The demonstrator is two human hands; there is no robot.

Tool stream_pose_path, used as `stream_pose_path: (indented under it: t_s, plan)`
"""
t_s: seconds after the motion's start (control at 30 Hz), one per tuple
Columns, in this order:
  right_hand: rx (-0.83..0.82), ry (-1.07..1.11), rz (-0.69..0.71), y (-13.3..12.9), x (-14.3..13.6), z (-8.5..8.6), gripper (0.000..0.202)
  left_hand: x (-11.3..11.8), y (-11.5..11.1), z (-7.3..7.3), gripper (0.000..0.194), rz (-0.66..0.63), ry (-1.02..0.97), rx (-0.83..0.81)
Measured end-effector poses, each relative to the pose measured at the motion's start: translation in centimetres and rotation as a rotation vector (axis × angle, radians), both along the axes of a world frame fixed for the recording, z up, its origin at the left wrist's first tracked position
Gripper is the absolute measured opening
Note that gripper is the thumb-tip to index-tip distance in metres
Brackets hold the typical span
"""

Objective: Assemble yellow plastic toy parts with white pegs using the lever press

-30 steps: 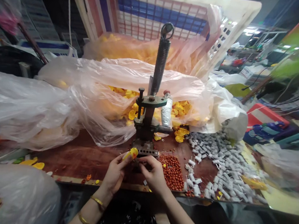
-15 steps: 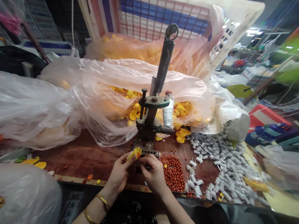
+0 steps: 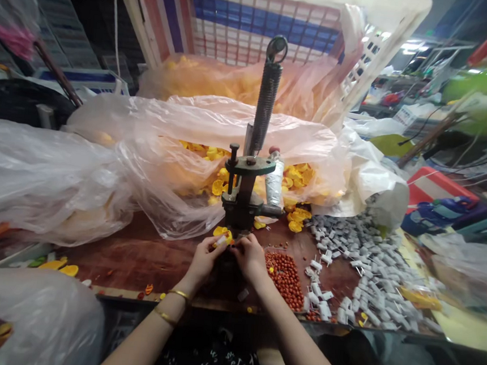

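My left hand [image 3: 206,256] pinches a yellow plastic piece [image 3: 221,233] between thumb and fingers, with a whitish part against it. It holds the piece at the foot of a dark hand press [image 3: 245,197], which stands upright with a coil spring [image 3: 266,102] above it. Close beside it, my right hand [image 3: 251,258] has its fingertips pressed together at the press base; whatever is between them is too small or hidden to make out. Just right of that hand lies a shallow tray of small red-brown beads [image 3: 284,280].
Many grey-white blocks with thin pins [image 3: 371,284] are heaped on the right of the table. Behind the press, clear plastic bags [image 3: 159,124] hold yellow pieces [image 3: 299,179]. A white crate [image 3: 386,53] stands at the back. Small scraps lie along the front edge.
Both hands have moved slightly up and forward, closer to the press base. The yellow piece has gone with my left hand and is now tilted differently. The view has shifted slightly.
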State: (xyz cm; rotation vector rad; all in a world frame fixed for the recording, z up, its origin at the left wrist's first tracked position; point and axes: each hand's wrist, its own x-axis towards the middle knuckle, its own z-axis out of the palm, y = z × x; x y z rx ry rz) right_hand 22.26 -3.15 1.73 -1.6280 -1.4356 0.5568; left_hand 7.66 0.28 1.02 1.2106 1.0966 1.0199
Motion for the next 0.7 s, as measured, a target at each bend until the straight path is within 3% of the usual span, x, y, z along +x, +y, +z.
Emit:
stream_pose_path:
  t_s: [0.1,0.17,0.23,0.33,0.4,0.5,0.6,0.63,0.7]
  plan:
    - [0.09,0.004,-0.118,1.2,3.1,0.7,0.01,0.2,2.0,-0.5,0.041,-0.055,0.137,0.122]
    - [0.197,0.106,-0.219,3.1,5.8,3.1,0.02,0.2,2.7,-0.3,0.034,-0.14,0.22,0.222]
    - [0.267,0.27,-0.258,6.2,8.2,7.0,0.03,0.2,2.9,0.1,0.027,-0.238,0.342,0.352]
    - [0.231,0.511,-0.083,10.8,9.6,13.7,0.047,0.3,2.9,0.7,0.018,-0.314,0.492,0.474]
    - [0.252,0.552,0.018,11.2,8.7,16.8,0.053,0.3,2.8,0.9,0.014,-0.316,0.551,0.511]
    - [0.488,0.536,0.027,6.6,6.0,17.7,0.043,0.4,2.6,0.9,0.01,-0.296,0.589,0.534]
    - [0.791,0.438,-0.164,2.0,4.2,16.4,0.032,0.5,2.6,0.8,0.009,-0.284,0.573,0.516]
    - [0.816,0.431,-0.195,1.8,4.1,16.3,0.032,0.7,2.7,0.7,0.01,-0.277,0.561,0.493]
    - [0.712,0.484,-0.162,4.1,4.4,16.6,0.037,1.1,2.8,0.6,0.016,-0.247,0.53,0.436]
